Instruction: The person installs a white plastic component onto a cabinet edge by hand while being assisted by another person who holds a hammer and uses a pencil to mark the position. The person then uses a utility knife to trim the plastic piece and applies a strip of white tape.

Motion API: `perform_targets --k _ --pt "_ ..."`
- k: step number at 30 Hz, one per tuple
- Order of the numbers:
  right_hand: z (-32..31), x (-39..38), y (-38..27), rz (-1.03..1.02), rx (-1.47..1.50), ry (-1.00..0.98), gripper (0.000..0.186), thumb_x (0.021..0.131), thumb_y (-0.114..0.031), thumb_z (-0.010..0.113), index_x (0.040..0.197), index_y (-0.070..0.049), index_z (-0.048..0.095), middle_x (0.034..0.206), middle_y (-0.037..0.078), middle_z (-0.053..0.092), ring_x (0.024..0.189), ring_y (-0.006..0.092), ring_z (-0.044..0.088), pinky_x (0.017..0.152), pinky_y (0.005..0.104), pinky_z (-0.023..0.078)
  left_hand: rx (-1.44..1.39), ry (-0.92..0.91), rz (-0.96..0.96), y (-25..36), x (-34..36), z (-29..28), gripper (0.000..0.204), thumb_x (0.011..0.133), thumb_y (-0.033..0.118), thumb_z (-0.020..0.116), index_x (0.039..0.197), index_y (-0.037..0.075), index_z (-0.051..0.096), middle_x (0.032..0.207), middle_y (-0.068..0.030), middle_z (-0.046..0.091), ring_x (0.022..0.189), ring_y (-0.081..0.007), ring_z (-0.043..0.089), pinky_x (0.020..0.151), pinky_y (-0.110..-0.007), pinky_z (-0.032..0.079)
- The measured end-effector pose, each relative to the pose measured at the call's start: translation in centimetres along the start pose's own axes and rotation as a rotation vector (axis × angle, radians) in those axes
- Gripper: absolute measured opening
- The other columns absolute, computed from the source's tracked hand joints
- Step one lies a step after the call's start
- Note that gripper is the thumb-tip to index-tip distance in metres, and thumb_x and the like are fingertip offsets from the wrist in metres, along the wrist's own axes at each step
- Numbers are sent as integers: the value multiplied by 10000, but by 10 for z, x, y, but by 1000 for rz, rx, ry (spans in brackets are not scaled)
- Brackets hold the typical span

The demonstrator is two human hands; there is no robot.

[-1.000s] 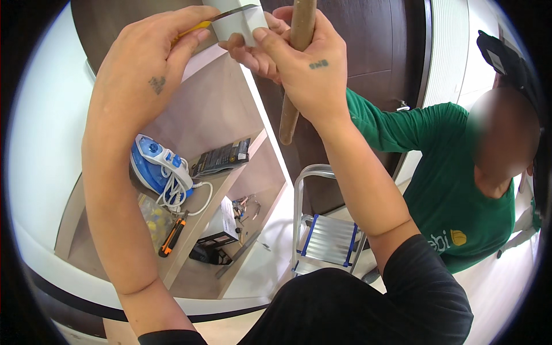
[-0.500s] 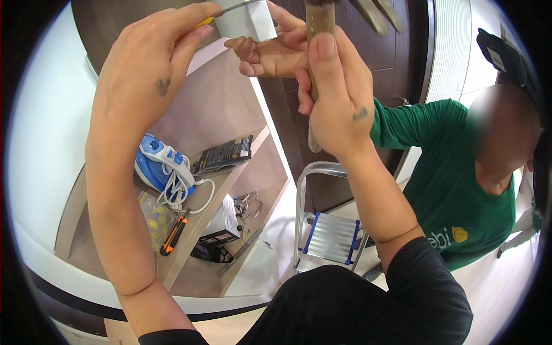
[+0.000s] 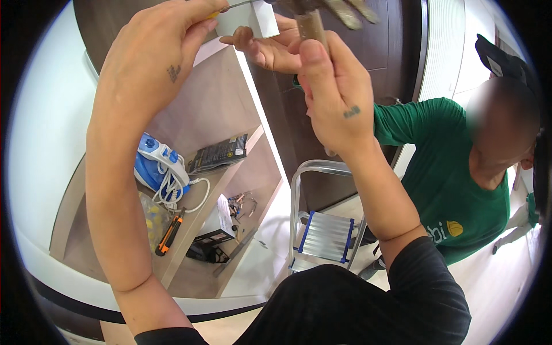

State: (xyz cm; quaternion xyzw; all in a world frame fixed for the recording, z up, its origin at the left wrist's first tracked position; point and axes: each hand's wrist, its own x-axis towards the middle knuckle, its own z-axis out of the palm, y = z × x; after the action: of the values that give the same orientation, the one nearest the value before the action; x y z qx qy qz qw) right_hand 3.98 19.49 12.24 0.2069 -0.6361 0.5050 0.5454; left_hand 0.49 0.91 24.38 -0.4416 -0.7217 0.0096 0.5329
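- Head view: a dark brown door [image 3: 345, 69] fills the upper middle, its pale edge running down beside a wooden shelf unit [image 3: 230, 109]; open floor lies between the unit and a co-worker in a green shirt [image 3: 454, 184], who stands at the right and reaches one hand [image 3: 267, 49] up to the top edge.
- A metal step stool [image 3: 325, 230] with blue trim stands on that floor, just beside the door.
- The shelf unit's upper board holds a blue and white clothes iron [image 3: 158, 167] with its coiled cord, a dark flat packet [image 3: 221, 152] and an orange-handled utility knife [image 3: 171, 233]; the lower board holds a small box [image 3: 215, 227] and loose hardware [image 3: 241, 204].
- The right hand [image 3: 336, 98] is wrapped tight around a wooden hammer handle [image 3: 313, 29], raised near the top.
- The left hand [image 3: 158, 63] pinches a thin yellow-handled tool [image 3: 230, 7] by a white bracket [image 3: 253, 20].
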Motion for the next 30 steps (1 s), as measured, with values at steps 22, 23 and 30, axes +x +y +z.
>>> perform_targets --k 22,23,30 --pt "-6 -2 27 -68 26 -20 401 1111 -386 492 1094 -9 629 670 -33 503 500 14 431 451 189 346 -73 -1 64 -13 -3 13 276 1004 110 611 1266 84 692 890 -175 655 785 -334 630 760 -389 494" --pt "-11 -1 32 -46 9 -26 408 1110 -391 491 1103 -8 630 671 -32 505 499 15 437 451 189 348 -90 -4 49 -12 -3 15 279 1003 107 612 1269 86 691 887 -172 651 780 -332 622 754 -386 491" --pt "-4 2 36 144 469 27 284 1060 -185 592 1235 39 601 979 60 619 823 115 584 713 260 456 -36 -111 -130 4 -2 -2 268 987 114 627 1244 105 702 804 -141 584 720 -291 572 690 -374 467"
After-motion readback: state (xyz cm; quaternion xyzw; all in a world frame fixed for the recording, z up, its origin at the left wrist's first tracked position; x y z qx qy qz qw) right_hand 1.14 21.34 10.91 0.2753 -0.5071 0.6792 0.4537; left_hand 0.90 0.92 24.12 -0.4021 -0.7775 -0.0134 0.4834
